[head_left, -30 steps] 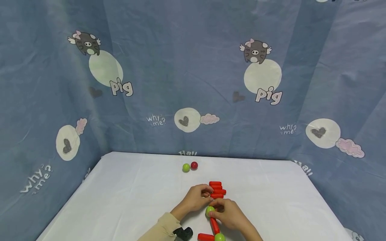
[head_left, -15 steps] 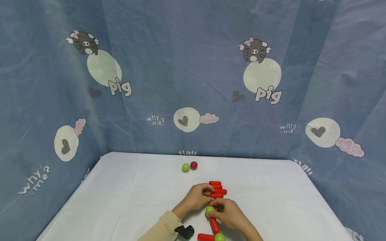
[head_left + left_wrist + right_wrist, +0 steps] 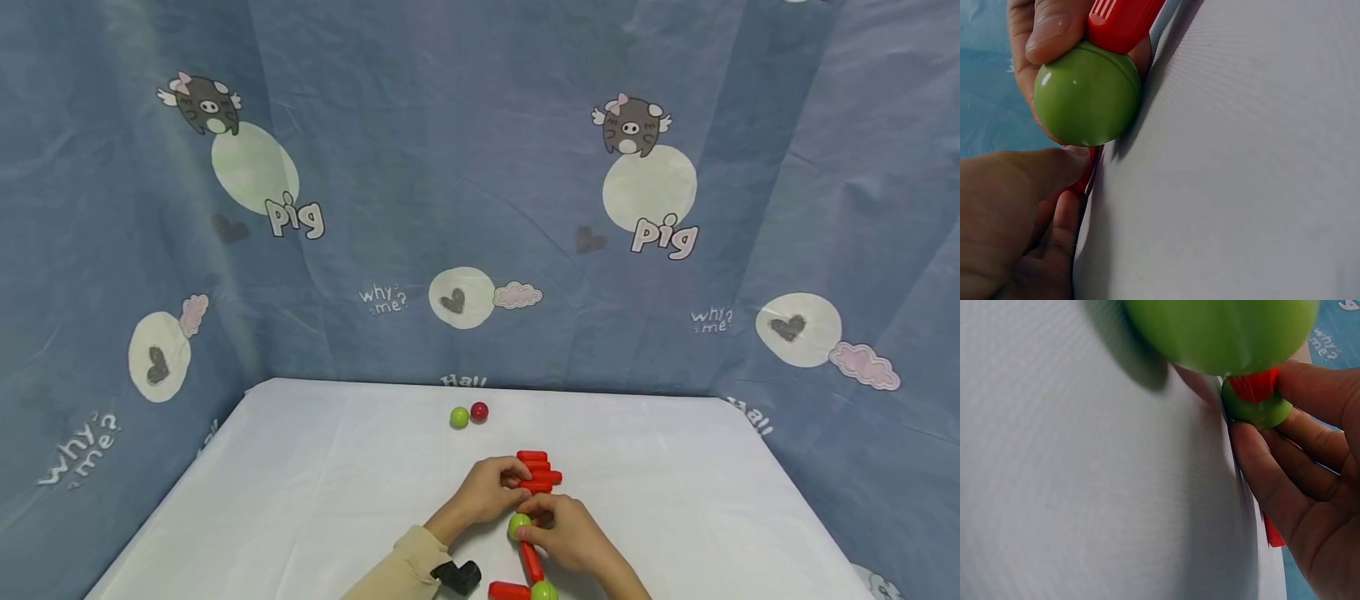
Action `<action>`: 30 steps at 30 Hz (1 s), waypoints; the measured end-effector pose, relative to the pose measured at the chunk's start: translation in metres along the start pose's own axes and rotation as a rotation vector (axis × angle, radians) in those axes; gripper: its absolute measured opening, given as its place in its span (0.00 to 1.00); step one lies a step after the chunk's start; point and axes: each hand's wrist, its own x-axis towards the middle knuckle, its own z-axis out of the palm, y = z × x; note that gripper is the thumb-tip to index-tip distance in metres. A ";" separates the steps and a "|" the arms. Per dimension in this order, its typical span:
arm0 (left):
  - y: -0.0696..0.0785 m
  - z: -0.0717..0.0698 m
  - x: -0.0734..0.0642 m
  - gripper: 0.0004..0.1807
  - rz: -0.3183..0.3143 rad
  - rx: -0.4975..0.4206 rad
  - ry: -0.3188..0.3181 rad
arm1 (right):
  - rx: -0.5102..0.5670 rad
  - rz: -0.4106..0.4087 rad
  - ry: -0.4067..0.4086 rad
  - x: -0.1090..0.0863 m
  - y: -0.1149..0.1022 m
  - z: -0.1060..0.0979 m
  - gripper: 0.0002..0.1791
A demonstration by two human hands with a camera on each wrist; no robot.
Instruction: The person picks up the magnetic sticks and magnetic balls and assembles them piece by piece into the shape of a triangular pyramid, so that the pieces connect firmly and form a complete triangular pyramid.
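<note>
Right hand (image 3: 566, 531) pinches a green ball (image 3: 515, 526) between thumb and fingers, at the near part of the table, slightly right of the middle. Left hand (image 3: 482, 493) lies just to the left and farther back, its thumb and a finger closed on one end of a red piece (image 3: 1089, 170); which piece of the nearby row this is, I cannot tell. From the pinched ball a red stick (image 3: 531, 562) runs toward the near edge, angled slightly to the right, and meets a second ball (image 3: 543, 591), also green. A second stick (image 3: 509, 591), red as well, extends left from that ball. Beyond the hands, four visible red sticks (image 3: 538, 477) lie side by side, crosswise, the third from the far end set farther right. Farther back and to the left, a loose green ball (image 3: 459, 417) and a red ball (image 3: 479, 412) sit next to each other on the white table (image 3: 330, 475). A black object (image 3: 458, 577) is at the cuff of the left beige sleeve (image 3: 405, 567). Blue cloth (image 3: 495, 167) with pig prints hangs behind the table.
</note>
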 end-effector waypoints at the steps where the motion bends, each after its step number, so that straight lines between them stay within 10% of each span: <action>1: -0.001 -0.001 -0.001 0.08 0.000 -0.007 0.002 | 0.004 -0.001 -0.003 0.000 0.000 0.001 0.16; 30: -0.019 -0.031 -0.052 0.08 -0.078 -0.090 0.072 | -0.015 0.026 0.000 0.003 -0.002 0.004 0.16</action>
